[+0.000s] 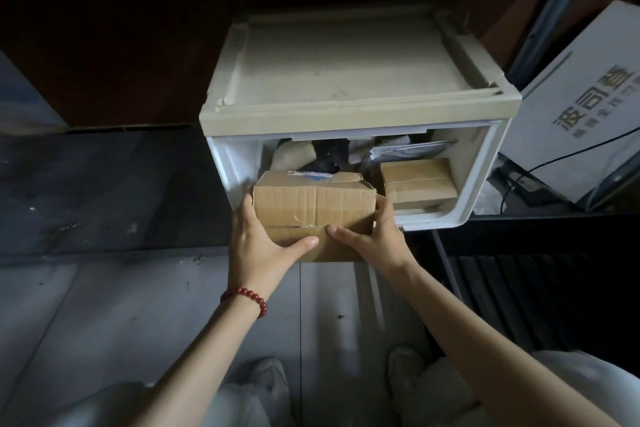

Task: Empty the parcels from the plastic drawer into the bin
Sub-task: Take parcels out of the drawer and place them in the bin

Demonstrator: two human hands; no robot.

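Gripping cardboard box (313, 199) both hands, long axis left-right.

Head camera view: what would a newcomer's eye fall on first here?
First, the brown cardboard box in the centre, gripped by the left hand and right hand at the mouth of the open plastic drawer. Inside the drawer, to the right, lie smaller brown parcels. A red bead bracelet on the left wrist also stands out.
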